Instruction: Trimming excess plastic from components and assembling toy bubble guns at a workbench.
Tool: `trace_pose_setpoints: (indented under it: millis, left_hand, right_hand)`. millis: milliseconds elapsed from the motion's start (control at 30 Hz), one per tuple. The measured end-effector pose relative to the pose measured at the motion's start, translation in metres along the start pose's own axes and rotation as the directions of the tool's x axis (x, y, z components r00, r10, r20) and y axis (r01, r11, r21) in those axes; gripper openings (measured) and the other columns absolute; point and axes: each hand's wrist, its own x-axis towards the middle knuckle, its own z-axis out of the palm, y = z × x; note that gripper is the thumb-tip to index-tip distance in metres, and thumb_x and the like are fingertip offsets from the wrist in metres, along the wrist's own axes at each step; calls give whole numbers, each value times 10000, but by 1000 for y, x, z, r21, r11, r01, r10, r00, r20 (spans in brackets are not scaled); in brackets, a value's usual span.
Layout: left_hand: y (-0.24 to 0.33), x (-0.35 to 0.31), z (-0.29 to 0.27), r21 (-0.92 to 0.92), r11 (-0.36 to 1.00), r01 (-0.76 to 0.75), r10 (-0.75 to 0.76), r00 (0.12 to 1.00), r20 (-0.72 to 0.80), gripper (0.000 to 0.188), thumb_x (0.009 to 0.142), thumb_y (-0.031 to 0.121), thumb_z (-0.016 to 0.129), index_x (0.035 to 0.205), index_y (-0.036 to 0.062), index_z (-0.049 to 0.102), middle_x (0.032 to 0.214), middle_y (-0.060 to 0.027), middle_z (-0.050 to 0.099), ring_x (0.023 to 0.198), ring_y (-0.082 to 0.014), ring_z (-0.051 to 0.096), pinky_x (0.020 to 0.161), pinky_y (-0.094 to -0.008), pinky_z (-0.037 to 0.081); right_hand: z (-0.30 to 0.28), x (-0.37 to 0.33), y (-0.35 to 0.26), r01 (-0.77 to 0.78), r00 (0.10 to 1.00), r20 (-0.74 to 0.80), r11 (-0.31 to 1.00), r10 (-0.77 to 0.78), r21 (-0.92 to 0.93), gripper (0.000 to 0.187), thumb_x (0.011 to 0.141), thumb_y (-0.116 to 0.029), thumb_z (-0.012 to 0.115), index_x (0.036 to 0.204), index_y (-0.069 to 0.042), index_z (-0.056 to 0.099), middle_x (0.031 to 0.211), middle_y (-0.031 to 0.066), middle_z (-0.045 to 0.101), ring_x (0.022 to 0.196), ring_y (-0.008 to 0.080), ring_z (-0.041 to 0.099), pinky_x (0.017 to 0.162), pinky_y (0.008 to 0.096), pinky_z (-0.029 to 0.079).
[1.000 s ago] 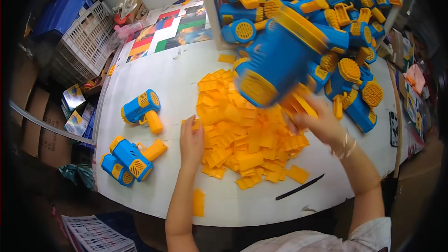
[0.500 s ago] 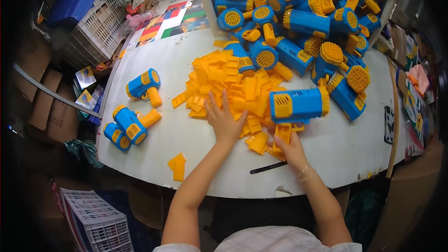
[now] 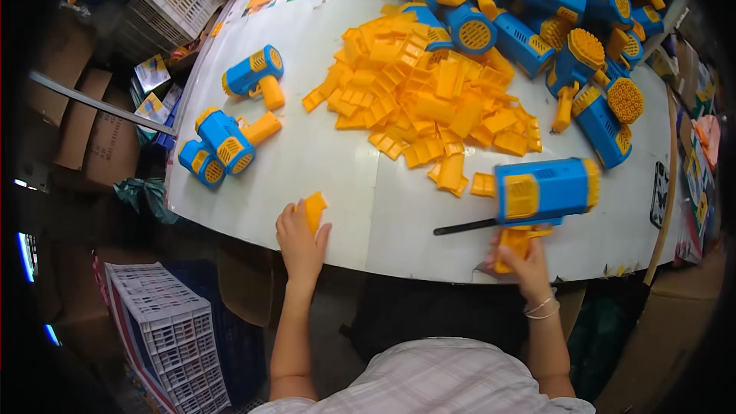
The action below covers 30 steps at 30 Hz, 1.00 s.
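The right hand (image 3: 525,259) grips a toy gun (image 3: 546,190) by its handle; the left hand (image 3: 301,244) touches a yellow piece (image 3: 314,208), grip unclear: dragging it past the nearby surface (image 3: 368,218) edge could drop it.

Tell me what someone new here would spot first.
The bright heap of orange pieces in the middle of the white table would probably grab the eye first. Next might come the jumble of blue toys at the upper right, then the single blue toy held by its orange handle in the right hand, near the table's front edge.
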Motion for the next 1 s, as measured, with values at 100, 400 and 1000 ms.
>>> trace_pose_setpoints:
  millis: [100, 400, 1000]
  left_hand:
    - [17, 1, 15, -128, 992, 11, -11, 1000, 0, 446, 770, 106, 609, 1169, -22, 457, 1150, -169, 428, 1069, -339, 411, 899, -367, 371]
    - [105, 27, -12, -739, 539, 405, -76, 897, 436, 266, 775, 16, 602, 1021, -30, 512, 1067, -131, 535, 953, -218, 540, 836, -327, 437]
    - [162, -16, -6, -785, -175, 595, 166, 803, 572, 359, 735, -53, 640, 1051, -16, 473, 998, -98, 562, 898, -141, 558, 788, -271, 459]
  right_hand:
    - [19, 7, 27, -49, 993, 106, 997, 43, 52, 342, 857, -112, 531, 1155, 0, 407, 1123, 162, 521, 986, 229, 564, 769, 340, 506]
    - [0, 16, 12, 69, 997, -24, 995, -71, -77, 256, 893, -118, 481, 1102, 2, 394, 995, 124, 540, 832, 198, 593, 710, 314, 511]
    - [40, 12, -13, 55, 958, 286, 979, 3, -194, 823, 667, -184, 762, 1285, -7, 249, 1189, 107, 451, 1083, 193, 471, 883, 307, 407]
